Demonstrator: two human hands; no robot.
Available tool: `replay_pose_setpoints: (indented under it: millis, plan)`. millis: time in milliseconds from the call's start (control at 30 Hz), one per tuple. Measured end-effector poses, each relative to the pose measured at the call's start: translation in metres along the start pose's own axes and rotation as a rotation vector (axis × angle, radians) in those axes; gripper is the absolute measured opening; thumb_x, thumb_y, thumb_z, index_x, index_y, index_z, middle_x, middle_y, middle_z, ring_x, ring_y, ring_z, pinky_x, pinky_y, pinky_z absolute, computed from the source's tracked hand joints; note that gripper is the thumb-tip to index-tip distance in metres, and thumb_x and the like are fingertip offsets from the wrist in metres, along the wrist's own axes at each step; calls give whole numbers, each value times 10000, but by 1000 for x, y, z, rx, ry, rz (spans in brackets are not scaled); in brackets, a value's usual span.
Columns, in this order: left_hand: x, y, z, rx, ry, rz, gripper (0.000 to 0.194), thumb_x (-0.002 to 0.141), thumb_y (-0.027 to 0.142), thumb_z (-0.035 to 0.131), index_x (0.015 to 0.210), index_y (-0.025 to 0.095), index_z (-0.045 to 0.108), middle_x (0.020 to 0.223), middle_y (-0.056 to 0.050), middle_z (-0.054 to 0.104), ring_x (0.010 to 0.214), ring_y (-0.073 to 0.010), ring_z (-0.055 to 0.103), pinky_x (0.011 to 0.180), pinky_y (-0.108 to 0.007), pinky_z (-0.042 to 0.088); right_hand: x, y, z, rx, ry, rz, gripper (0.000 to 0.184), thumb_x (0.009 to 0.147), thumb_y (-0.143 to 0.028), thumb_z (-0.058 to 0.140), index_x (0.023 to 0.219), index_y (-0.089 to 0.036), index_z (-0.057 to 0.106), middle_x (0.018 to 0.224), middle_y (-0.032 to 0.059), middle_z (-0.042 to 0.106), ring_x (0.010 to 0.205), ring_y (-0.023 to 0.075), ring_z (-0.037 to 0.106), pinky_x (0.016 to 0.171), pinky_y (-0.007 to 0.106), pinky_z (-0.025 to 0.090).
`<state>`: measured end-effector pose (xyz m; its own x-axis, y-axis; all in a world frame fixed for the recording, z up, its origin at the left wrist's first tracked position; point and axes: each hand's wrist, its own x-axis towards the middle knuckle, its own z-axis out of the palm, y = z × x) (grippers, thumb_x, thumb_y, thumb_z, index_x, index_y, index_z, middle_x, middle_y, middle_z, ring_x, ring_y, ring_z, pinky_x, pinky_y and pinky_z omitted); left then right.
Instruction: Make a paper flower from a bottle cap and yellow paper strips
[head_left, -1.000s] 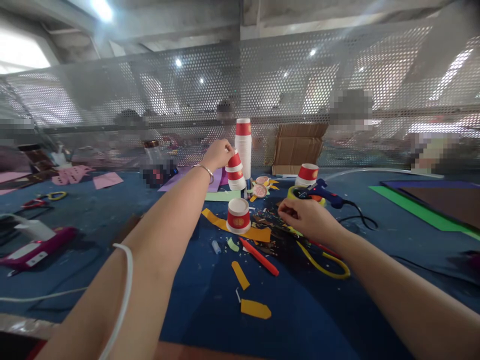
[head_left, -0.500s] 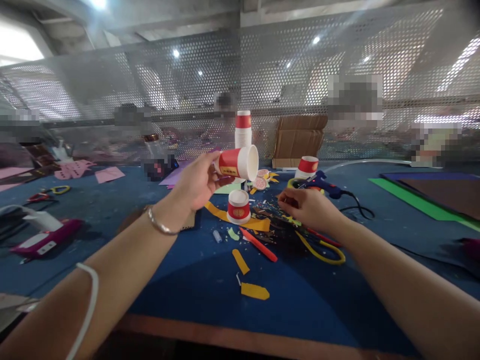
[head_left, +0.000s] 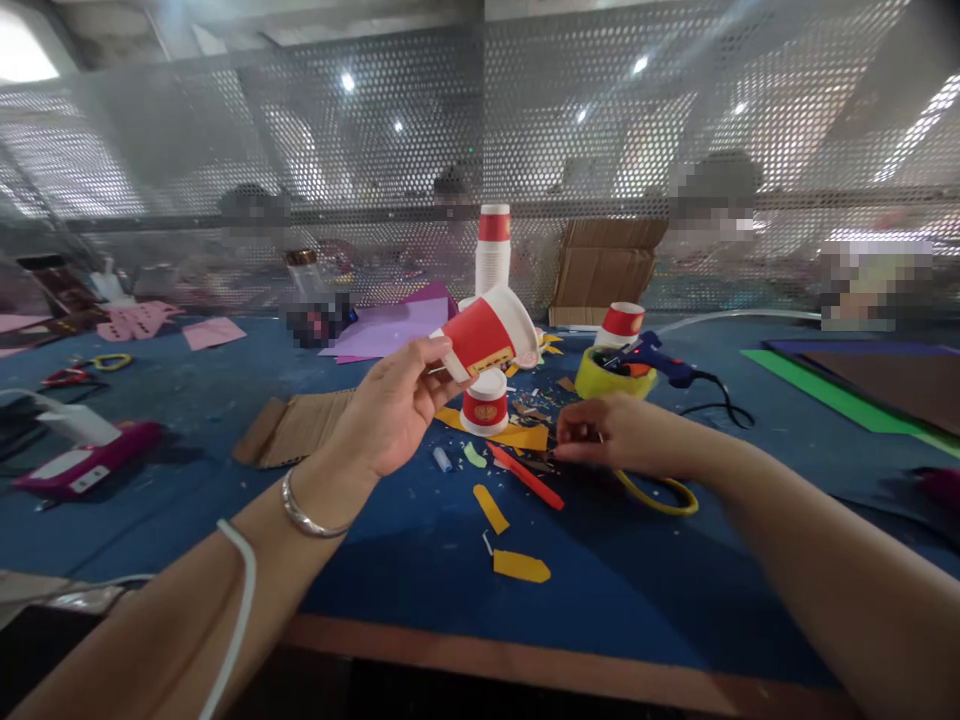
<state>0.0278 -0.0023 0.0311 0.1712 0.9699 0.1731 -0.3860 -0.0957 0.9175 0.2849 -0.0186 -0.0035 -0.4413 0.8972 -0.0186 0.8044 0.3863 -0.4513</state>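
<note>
My left hand (head_left: pixel 405 400) is closed around the base of a red and white paper cup (head_left: pixel 491 335), held tilted with its mouth to the right. Directly below it, another paper cup (head_left: pixel 485 405) stands upside down on an orange paper strip (head_left: pixel 525 437). Over the scraps to the right, my right hand (head_left: pixel 611 435) has its fingers curled; whether anything is in them is hidden. A yellow-handled tool, likely scissors (head_left: pixel 679 508), lies partly under that hand. Just behind it, a blue glue gun (head_left: pixel 652 358) rests on a yellow tape roll (head_left: pixel 611 380).
A stack of paper cups (head_left: pixel 493 260) rises at the back, near cardboard (head_left: pixel 604 270) leaning on the perforated screen. A red marker (head_left: pixel 525 475) and orange paper pieces (head_left: pixel 521 566) lie in front. A purple power strip (head_left: pixel 90 465) is at left, green sheets (head_left: pixel 825 395) at right.
The cup in my left hand has tilted, its mouth turning toward me and down to the right. My right hand has moved slightly down, nearer the yellow handle, uncovering the tape roll.
</note>
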Motion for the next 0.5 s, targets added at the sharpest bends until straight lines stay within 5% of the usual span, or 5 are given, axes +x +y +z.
replay_pose_setpoints:
  millis: [133,500]
  plan:
    - [-1,-5,0,-8,-3,-59,167,750,314,719,838,174,694,942,-101,768,1037,-279,716,835,-351,622,0,-6,7,-70,-105,8,84,766,-284,740,808,-236,685,691,5,706,580,170,627,497,271,382]
    - [0,-9,0,-92,70,-106,140,774,283,762,831,175,694,908,-75,742,916,-199,703,865,-295,602,-8,-33,10,-339,-120,-24,114,721,-174,639,825,-215,659,814,63,718,707,221,647,584,303,374]
